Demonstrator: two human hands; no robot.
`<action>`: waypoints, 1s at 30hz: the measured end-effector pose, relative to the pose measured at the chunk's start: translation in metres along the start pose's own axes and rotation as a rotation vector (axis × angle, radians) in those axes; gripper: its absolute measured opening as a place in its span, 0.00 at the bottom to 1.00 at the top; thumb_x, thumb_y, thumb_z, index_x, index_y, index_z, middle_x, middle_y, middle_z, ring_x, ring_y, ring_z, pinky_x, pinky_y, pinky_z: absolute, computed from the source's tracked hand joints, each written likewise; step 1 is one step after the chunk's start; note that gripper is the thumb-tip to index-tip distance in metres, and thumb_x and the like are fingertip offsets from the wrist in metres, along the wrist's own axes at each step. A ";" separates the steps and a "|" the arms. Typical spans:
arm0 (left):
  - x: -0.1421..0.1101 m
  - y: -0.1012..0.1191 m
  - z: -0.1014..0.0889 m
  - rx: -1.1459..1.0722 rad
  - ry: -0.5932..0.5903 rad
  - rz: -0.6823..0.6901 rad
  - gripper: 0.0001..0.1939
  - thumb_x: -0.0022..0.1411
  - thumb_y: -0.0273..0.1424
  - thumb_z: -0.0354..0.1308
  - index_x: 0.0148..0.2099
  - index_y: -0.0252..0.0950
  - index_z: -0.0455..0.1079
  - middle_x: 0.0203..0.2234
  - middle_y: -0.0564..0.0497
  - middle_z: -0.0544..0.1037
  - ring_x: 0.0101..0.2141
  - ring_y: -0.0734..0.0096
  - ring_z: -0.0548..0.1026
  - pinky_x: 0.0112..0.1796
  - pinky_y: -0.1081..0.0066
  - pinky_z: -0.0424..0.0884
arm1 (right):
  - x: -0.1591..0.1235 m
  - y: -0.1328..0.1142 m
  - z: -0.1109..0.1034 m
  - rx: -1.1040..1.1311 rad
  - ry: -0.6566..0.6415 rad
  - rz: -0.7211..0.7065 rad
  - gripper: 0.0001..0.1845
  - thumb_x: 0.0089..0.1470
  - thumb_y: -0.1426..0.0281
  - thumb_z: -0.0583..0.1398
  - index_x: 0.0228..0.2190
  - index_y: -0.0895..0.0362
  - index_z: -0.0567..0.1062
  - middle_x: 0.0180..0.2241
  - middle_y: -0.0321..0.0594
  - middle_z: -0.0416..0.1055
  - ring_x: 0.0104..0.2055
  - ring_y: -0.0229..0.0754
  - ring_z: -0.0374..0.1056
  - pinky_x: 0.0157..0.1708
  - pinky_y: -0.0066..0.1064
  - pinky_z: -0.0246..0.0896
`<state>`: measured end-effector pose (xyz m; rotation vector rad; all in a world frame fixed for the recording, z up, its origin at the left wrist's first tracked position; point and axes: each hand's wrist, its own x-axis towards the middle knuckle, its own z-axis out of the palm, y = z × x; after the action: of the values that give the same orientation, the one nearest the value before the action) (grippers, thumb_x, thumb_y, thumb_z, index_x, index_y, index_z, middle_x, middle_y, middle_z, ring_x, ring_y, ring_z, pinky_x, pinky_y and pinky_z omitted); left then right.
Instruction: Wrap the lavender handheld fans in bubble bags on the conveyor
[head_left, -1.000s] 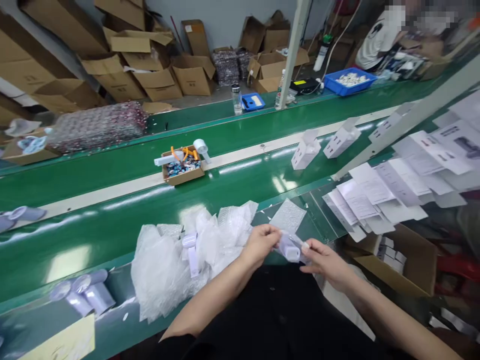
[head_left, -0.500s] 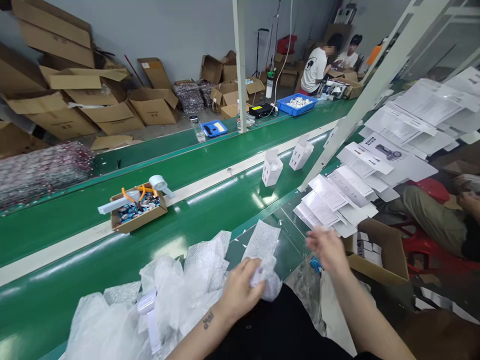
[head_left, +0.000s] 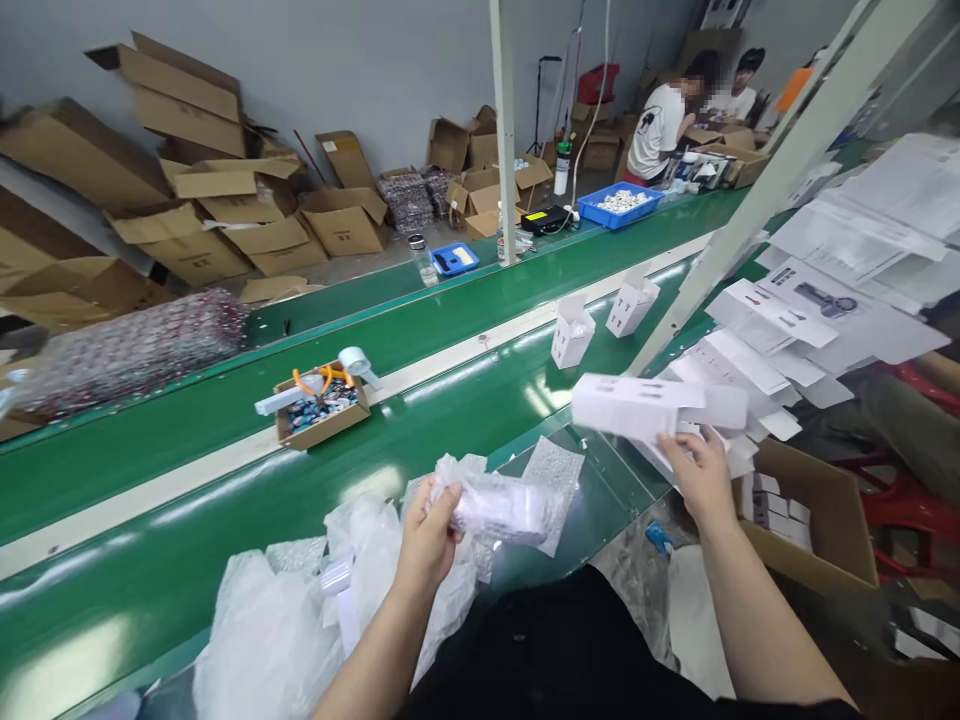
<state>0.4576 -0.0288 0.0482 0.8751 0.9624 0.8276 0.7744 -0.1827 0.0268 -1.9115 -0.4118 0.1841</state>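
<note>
My left hand point(head_left: 429, 535) is closed on a bubble-wrapped item point(head_left: 499, 508), pale lilac through the clear wrap and held level above the bench edge. My right hand point(head_left: 697, 475) grips a white printed carton point(head_left: 630, 405) by its flap end; the carton points left, lying on its side in the air. Behind it spreads a stack of flat white cartons point(head_left: 832, 300). Under the wrapped item lies a flat bubble-wrap sheet point(head_left: 562, 480). A heap of bubble-wrap bags point(head_left: 262, 630) sits to the left, with a lilac handheld device point(head_left: 341, 590) among them.
Two upright white boxes point(head_left: 572, 335) stand on the green conveyor point(head_left: 442, 410). Further left is a small cardboard box point(head_left: 322, 425) with tools and small parts. A slanted white post point(head_left: 720, 250) rises at the right. Below it stands a carton of white boxes point(head_left: 817, 560). People sit at the far end.
My right hand, empty before, now holds a white carton beside the stack. My left hand has lifted the wrapped item and turned it lengthwise toward the right. The view has shifted left.
</note>
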 end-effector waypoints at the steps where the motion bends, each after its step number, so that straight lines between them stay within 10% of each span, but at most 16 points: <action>1: 0.001 0.006 -0.001 -0.062 0.013 -0.017 0.17 0.49 0.37 0.65 0.37 0.36 0.64 0.20 0.60 0.64 0.16 0.83 0.60 0.13 0.82 0.52 | -0.017 0.000 0.009 -0.094 -0.098 -0.179 0.12 0.44 0.62 0.64 0.22 0.57 0.71 0.50 0.45 0.60 0.52 0.50 0.61 0.53 0.43 0.57; 4: 0.003 0.015 0.005 -0.148 -0.021 -0.036 0.20 0.46 0.37 0.66 0.38 0.36 0.63 0.21 0.59 0.65 0.17 0.83 0.62 0.15 0.81 0.54 | -0.062 0.008 0.045 -0.206 -0.459 -0.575 0.08 0.45 0.65 0.63 0.26 0.56 0.73 0.54 0.47 0.56 0.55 0.53 0.58 0.55 0.43 0.54; 7: 0.004 0.009 0.012 0.042 -0.042 0.053 0.16 0.49 0.37 0.62 0.37 0.36 0.63 0.22 0.58 0.66 0.18 0.80 0.63 0.18 0.78 0.59 | -0.092 0.026 0.081 -0.176 -0.653 -0.645 0.24 0.43 0.65 0.64 0.43 0.56 0.67 0.51 0.50 0.56 0.55 0.53 0.58 0.52 0.44 0.59; 16: -0.008 -0.016 0.033 1.015 0.177 1.020 0.09 0.54 0.22 0.49 0.39 0.35 0.63 0.31 0.47 0.70 0.35 0.66 0.70 0.36 0.67 0.68 | -0.115 0.036 0.104 -0.135 -0.642 -0.788 0.29 0.48 0.63 0.62 0.48 0.55 0.57 0.48 0.50 0.58 0.54 0.55 0.58 0.50 0.51 0.59; 21: 0.010 -0.009 0.039 1.184 -0.021 1.312 0.06 0.56 0.25 0.48 0.37 0.35 0.63 0.27 0.48 0.66 0.31 0.66 0.67 0.30 0.68 0.67 | -0.111 0.041 0.100 -0.096 -0.652 -0.702 0.33 0.47 0.60 0.63 0.51 0.54 0.55 0.49 0.50 0.59 0.51 0.53 0.61 0.43 0.46 0.67; 30: 0.006 -0.036 0.039 1.701 -0.496 1.008 0.10 0.64 0.33 0.48 0.42 0.33 0.66 0.35 0.44 0.70 0.39 0.60 0.69 0.34 0.65 0.69 | -0.108 0.036 0.104 -0.047 -0.796 -0.729 0.32 0.48 0.64 0.62 0.52 0.54 0.54 0.50 0.50 0.58 0.54 0.54 0.60 0.50 0.50 0.61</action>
<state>0.5021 -0.0478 0.0265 3.0196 0.5510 0.3304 0.6481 -0.1430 -0.0521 -1.5456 -1.6109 0.4441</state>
